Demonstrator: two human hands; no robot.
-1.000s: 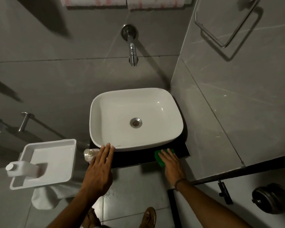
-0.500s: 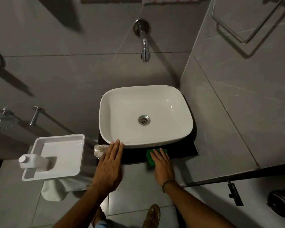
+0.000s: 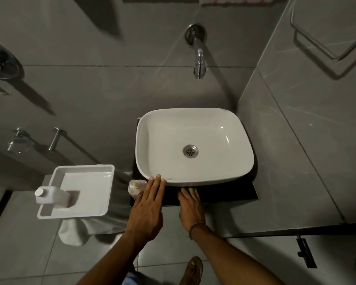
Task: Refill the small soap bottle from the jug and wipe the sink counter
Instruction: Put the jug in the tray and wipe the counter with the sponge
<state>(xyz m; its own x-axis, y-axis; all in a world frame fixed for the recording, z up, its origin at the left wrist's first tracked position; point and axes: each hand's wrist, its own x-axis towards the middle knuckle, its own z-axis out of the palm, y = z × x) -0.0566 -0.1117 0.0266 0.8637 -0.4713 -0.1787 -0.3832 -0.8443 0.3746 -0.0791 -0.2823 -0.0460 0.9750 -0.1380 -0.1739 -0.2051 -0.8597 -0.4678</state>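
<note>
While left hand [image 3: 147, 210] rests flat, right hand [image 3: 190, 208] has slid sponge [image 3: 194, 189] leftward.

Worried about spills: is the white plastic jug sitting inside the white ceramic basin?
No, the white plastic jug sits in the white rectangular tray, left of the white ceramic basin.

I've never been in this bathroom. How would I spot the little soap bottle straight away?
Start at the white rounded ceramic basin on the black counter slab. At the slab's front left corner, just left of the left hand, stands the small clear plastic soap bottle. It is short and see-through, unlike the bigger opaque white plastic jug in the white tray further left.
</note>
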